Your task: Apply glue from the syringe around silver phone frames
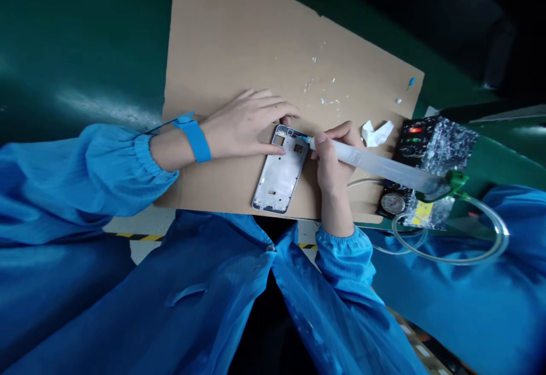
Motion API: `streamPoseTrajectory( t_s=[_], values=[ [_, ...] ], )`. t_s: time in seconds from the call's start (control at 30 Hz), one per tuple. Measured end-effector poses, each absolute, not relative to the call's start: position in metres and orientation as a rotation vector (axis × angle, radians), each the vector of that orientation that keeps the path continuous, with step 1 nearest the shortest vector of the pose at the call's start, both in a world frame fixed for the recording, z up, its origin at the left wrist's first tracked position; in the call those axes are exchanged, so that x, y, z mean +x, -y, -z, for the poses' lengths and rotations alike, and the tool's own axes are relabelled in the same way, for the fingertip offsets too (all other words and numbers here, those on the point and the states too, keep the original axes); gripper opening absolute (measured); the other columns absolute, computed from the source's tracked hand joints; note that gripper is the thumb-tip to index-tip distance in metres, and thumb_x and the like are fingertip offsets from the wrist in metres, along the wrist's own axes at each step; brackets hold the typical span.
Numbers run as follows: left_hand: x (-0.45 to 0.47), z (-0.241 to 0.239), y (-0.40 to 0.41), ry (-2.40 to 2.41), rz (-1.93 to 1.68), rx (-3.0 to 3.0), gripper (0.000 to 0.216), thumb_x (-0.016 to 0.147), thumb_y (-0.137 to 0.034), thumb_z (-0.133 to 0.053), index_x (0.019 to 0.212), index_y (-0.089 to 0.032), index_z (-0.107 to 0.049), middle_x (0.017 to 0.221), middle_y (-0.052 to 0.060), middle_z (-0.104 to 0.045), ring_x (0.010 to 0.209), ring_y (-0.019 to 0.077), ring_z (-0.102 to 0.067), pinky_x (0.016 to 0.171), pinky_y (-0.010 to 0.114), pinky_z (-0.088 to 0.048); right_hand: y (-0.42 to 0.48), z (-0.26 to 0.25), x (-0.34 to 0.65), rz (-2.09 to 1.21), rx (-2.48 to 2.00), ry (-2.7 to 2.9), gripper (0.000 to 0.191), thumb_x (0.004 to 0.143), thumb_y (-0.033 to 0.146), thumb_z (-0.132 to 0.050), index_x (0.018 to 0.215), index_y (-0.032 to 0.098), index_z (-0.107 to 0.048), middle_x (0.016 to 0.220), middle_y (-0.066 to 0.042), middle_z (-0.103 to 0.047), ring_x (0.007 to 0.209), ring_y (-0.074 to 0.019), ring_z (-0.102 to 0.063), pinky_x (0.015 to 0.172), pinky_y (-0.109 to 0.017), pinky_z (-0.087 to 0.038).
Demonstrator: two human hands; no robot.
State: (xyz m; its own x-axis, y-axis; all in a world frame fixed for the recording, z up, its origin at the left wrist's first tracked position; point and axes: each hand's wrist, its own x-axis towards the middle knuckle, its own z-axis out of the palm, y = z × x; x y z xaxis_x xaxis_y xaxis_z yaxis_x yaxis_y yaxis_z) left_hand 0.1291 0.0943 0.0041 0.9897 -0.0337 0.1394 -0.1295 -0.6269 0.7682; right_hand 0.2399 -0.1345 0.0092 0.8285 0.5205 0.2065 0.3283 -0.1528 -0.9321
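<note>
Head view: the left hand lies with its fingers stretched narrow and flat, pressing the far end of a metal phone frame onto a cardboard sheet on the green surface. The right hand has its fingers closed around a syringe, its tip touching the frame's far right corner. A control box stands to the right.

The desk is dark green, the cardboard plain tan with white flecks. The frame is silver-grey. The syringe is milky clear with a blue tip and a green fitting. The strap and sleeves are bright blue. The box is black, mottled white, with red and green lights. The tape is striped yellow and black.
</note>
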Motion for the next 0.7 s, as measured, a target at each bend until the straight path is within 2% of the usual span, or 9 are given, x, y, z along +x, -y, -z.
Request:
streamPoseTrajectory(
  t_s=[0.17,0.27,0.3,0.37,0.43,0.5,0.57,0.63,0.7],
  values=[
    [0.142,0.001,-0.168,-0.312,-0.491,2.348,0.061,0.111,-0.058,-0.078,0.159,-0.025,-0.06,0.163,0.01,-0.062,0.141,0.0262,-0.064,0.122,0.047,-0.053,0.133,-0.009,0.244,-0.129,-1.698,0.578,0.064,0.098,0.086,-0.083,0.085,0.029,-0.057,0.059,0.007,-0.056,0.048,-0.015,-0.049,0.049,-0.031,-0.039],
    [0.141,-0.003,-0.23,-0.723,-0.81,2.334,0.068,0.108,-0.049,-0.086,0.16,-0.019,-0.055,0.165,0.009,-0.053,0.129,0.0162,-0.06,0.11,0.04,-0.055,0.133,-0.012,0.245,-0.122,-1.661,0.537,0.061,0.096,0.083,-0.086,0.084,0.029,-0.059,0.059,0.006,-0.059,0.049,-0.0156,-0.052,0.05,-0.03,-0.041],
    [0.137,-0.007,-0.245,-0.819,-0.87,2.329,0.061,0.107,-0.044,-0.087,0.154,-0.018,-0.058,0.156,0.008,-0.059,0.121,0.0139,-0.061,0.106,0.037,-0.055,0.133,-0.013,0.244,-0.122,-1.656,0.527,0.061,0.095,0.082,-0.086,0.083,0.029,-0.059,0.059,0.006,-0.059,0.049,-0.0156,-0.052,0.05,-0.03,-0.041],
    [0.13,-0.015,-0.258,-0.908,-0.866,2.332,0.025,0.112,-0.04,-0.077,0.119,-0.018,-0.068,0.113,0.0,-0.07,0.095,0.0112,-0.06,0.089,0.031,-0.052,0.134,-0.014,0.244,-0.13,-1.662,0.516,0.06,0.094,0.081,-0.086,0.082,0.029,-0.058,0.059,0.005,-0.06,0.05,-0.0155,-0.052,0.051,-0.03,-0.04],
    [0.124,-0.021,-0.252,-0.9,-0.74,2.442,0.039,0.111,-0.042,-0.07,0.08,-0.022,-0.059,0.076,-0.003,-0.058,0.075,0.013,-0.051,0.074,0.031,-0.041,0.135,-0.014,0.244,-0.155,-1.672,0.51,0.06,0.094,0.08,-0.085,0.081,0.028,-0.058,0.059,0.004,-0.06,0.051,-0.0158,-0.052,0.052,-0.03,-0.039],
    [0.123,-0.023,-0.238,-0.92,-0.6,2.555,0.046,0.102,-0.041,-0.074,0.066,-0.024,-0.053,0.066,-0.001,-0.055,0.068,0.0163,-0.05,0.067,0.034,-0.033,0.136,-0.012,0.245,-0.188,-1.674,0.501,0.058,0.094,0.078,-0.085,0.082,0.027,-0.06,0.062,0.003,-0.062,0.054,-0.0162,-0.053,0.054,-0.03,-0.04],
    [0.127,-0.023,-0.225,-0.936,-0.598,2.594,0.036,0.1,-0.039,-0.07,0.069,-0.024,-0.059,0.066,0.001,-0.059,0.07,0.0196,-0.057,0.068,0.034,-0.035,0.137,-0.01,0.245,-0.21,-1.671,0.493,0.054,0.094,0.074,-0.085,0.082,0.027,-0.061,0.065,0.002,-0.064,0.057,-0.0167,-0.055,0.057,-0.03,-0.041],
    [0.131,-0.024,-0.219,-0.937,-0.648,2.589,0.022,0.102,-0.037,-0.062,0.086,-0.025,-0.072,0.07,0.001,-0.063,0.074,0.0222,-0.063,0.071,0.034,-0.04,0.137,-0.009,0.246,-0.221,-1.67,0.491,0.05,0.094,0.07,-0.085,0.082,0.026,-0.062,0.066,0.002,-0.065,0.059,-0.0169,-0.056,0.059,-0.031,-0.041],
    [0.134,-0.024,-0.218,-0.936,-0.646,2.59,0.022,0.103,-0.038,-0.06,0.106,-0.025,-0.078,0.075,0.002,-0.066,0.077,0.0238,-0.067,0.074,0.035,-0.044,0.137,-0.01,0.246,-0.236,-1.672,0.489,0.048,0.093,0.067,-0.084,0.08,0.027,-0.062,0.065,0.002,-0.064,0.059,-0.0171,-0.055,0.059,-0.031,-0.041]
  ],
)
